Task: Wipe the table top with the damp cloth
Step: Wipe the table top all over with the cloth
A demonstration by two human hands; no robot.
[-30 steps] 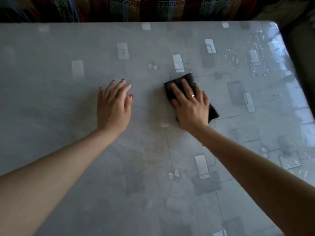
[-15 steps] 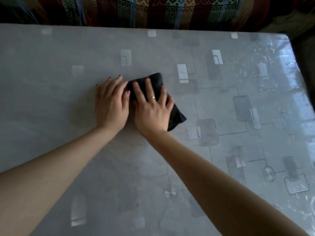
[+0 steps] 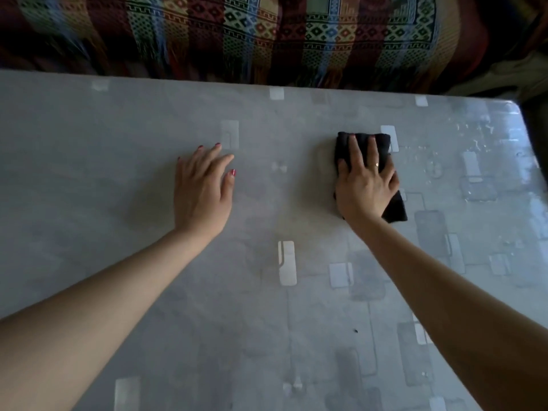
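Note:
A folded black cloth (image 3: 396,207) lies flat on the grey patterned table top (image 3: 267,307), right of centre. My right hand (image 3: 366,180) presses down on the cloth with fingers spread, covering most of it; the cloth's far edge and near right corner stick out. My left hand (image 3: 203,189) rests flat on the bare table to the left, fingers apart, holding nothing, well apart from the cloth.
A sofa with a striped, multicoloured woven cover (image 3: 267,37) runs along the table's far edge. Water droplets and wet sheen (image 3: 486,161) lie near the far right corner. The table's right edge (image 3: 533,161) drops off to a dark floor.
My right hand slid the cloth left until it was beside my left hand, then back right and farther away. My left hand stayed flat in about the same spot.

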